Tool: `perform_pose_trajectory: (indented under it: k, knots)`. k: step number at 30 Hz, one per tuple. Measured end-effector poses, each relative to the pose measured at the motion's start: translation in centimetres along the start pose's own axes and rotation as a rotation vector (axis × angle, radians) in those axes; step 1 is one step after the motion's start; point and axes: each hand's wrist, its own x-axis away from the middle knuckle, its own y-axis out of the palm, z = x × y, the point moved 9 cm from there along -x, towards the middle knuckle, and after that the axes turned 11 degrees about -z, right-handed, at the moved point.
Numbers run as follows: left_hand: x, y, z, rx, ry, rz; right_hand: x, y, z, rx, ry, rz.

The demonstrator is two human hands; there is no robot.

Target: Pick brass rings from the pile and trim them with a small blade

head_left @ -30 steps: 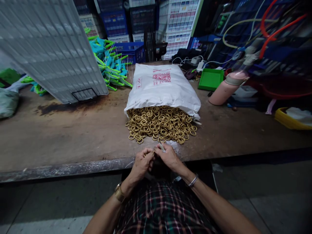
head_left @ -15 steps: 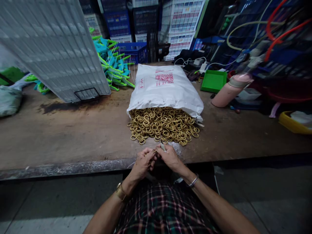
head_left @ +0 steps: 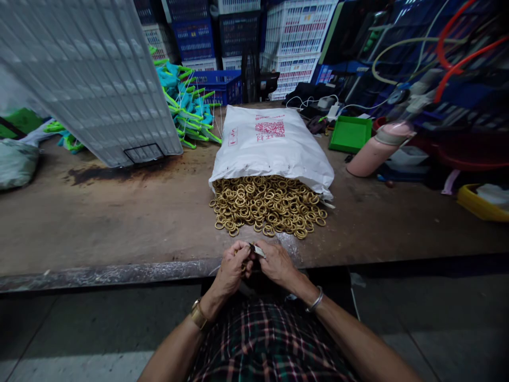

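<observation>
Close together at the table's front edge, both my hands are closed. My left hand [head_left: 234,263] pinches with thumb and fingers around brass-coloured rings [head_left: 244,268], mostly covered by the fingers. In my right hand [head_left: 278,262] is a small knife-like tool [head_left: 258,251] with a pale flat body and a dark tip. That tip points left and meets the left thumb and fingertips. Just beyond the hands lies a heap of brass-coloured rings [head_left: 270,204], spilling from the open mouth of a white woven sack [head_left: 274,154] with red print.
A grey ribbed panel [head_left: 115,90] leans at left, beside green and turquoise hangers [head_left: 191,114]. To the right stand a green tray [head_left: 350,133], a pink bottle [head_left: 376,154] and a yellow container [head_left: 481,204]. Stacked crates [head_left: 298,32] fill the back of the wooden table [head_left: 119,223].
The pale tool in my right hand has swung from pointing up and away to pointing left, its tip now at the left fingers. The view has shifted slightly.
</observation>
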Motion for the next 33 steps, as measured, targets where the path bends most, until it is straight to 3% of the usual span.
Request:
perform_pose_trajectory:
  k: [11, 14, 18, 20, 22, 25, 29, 31, 33]
  knots:
    - [0.4, -0.2, 0.4, -0.197, 0.103, -0.008, -0.5, 0.7, -0.2, 0.173, 0.027, -0.148]
    - [1.5, 1.3, 1.6, -0.28, 0.061, -0.071, -0.9, 0.4, 0.0, 0.214, 0.043, -0.178]
    - [3.6, 4.4, 2.5, -0.306, -0.04, -0.283, -0.9, -0.1, 0.8, 0.234, 0.088, -0.152]
    - [4.4, 4.6, 1.0, -0.292, -0.169, -0.368, -0.6, -0.6, 1.3, 0.218, 0.098, -0.072]
    - [4.7, 3.3, -1.5, -0.31, -0.304, -0.379, -0.3, -1.4, 2.0, 0.2, 0.121, 0.046]
    - [4.5, -0.3, -5.3, -0.304, -0.388, -0.285, 0.0, -2.7, 3.4, 0.182, 0.198, 0.195]
    - [4.3, -4.1, -10.9, -0.219, -0.573, -0.126, -0.5, -3.3, 4.0, 0.192, 0.24, 0.245]
    - [3.6, -5.1, -12.3, -0.202, -0.551, -0.006, -0.9, -3.2, 3.8, 0.224, 0.251, 0.227]
    - [2.5, -5.0, -12.6, -0.174, -0.427, 0.066, -1.1, -3.1, 3.8, 0.257, 0.29, 0.197]
